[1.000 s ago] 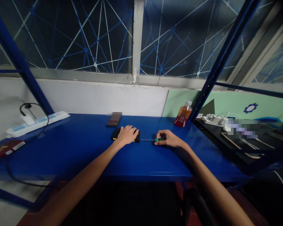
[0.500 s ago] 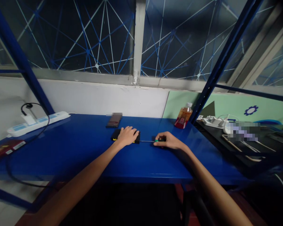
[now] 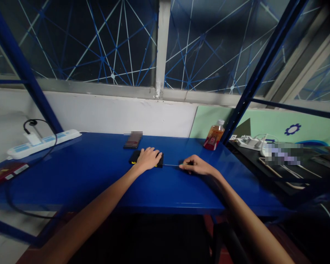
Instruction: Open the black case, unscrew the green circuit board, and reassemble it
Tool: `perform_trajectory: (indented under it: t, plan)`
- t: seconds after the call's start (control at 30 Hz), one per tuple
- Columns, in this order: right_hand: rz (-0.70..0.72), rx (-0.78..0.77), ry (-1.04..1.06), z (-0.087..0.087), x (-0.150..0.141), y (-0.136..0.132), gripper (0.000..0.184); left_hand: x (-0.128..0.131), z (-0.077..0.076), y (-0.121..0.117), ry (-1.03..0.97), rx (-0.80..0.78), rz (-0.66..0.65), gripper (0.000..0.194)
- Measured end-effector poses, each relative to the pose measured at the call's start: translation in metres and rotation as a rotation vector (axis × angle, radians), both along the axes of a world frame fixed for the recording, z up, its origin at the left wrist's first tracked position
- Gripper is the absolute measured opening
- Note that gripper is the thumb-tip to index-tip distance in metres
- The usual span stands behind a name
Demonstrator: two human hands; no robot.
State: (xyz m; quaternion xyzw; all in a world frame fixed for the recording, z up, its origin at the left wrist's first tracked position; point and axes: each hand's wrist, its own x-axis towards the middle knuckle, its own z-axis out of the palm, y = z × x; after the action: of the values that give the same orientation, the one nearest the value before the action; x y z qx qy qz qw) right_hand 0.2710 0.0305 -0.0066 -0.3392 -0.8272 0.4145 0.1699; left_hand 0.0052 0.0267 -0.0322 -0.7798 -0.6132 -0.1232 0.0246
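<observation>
My left hand [image 3: 148, 158] lies over a flat black box [image 3: 160, 161] with yellow marks. Its fingers reach across the top to the far edge and hold the box against the blue table. To the right, my right hand [image 3: 195, 165] is closed around the handle of a screwdriver [image 3: 172, 165]. The handle is mostly covered by the fingers. Its thin metal shaft points left and meets the right side of the box; whether the tip is inside cannot be seen.
A dark phone [image 3: 133, 140] lies behind the box. A drink bottle [image 3: 214, 135] stands at the back right. At left are a white power strip [image 3: 57, 138], a black cable and a red box [image 3: 8, 174]. A black surface [image 3: 275, 172] with cables adjoins at right.
The fingers of my right hand have turned around the screwdriver handle, and its green part is now almost hidden. My left hand and the box have stayed in place.
</observation>
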Motion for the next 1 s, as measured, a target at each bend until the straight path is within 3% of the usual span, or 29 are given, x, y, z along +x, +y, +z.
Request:
perform_trajectory:
  t: [0.2, 0.43, 0.57, 0.77, 1.0]
  plan:
    - [0.001, -0.114, -0.028, 0.004, -0.001, -0.006, 0.043, 0.000, -0.001, 0.000, -0.002, -0.009, -0.001, 0.057]
    - [-0.075, -0.049, 0.051, -0.002, -0.002, 0.000, 0.040, 0.000, -0.002, 0.002, 0.013, 0.007, 0.001, 0.057]
    - [-0.018, -0.115, 0.045, -0.003, -0.001, -0.001, 0.038, -0.001, -0.002, 0.002, 0.011, -0.007, -0.001, 0.058]
    - [0.016, -0.058, -0.022, 0.006, 0.000, -0.004, 0.046, -0.001, -0.001, 0.001, 0.006, -0.018, -0.009, 0.057]
    - [-0.131, 0.098, -0.025, 0.000, 0.002, 0.002, 0.049, -0.003, 0.000, -0.001, 0.012, -0.061, -0.025, 0.057]
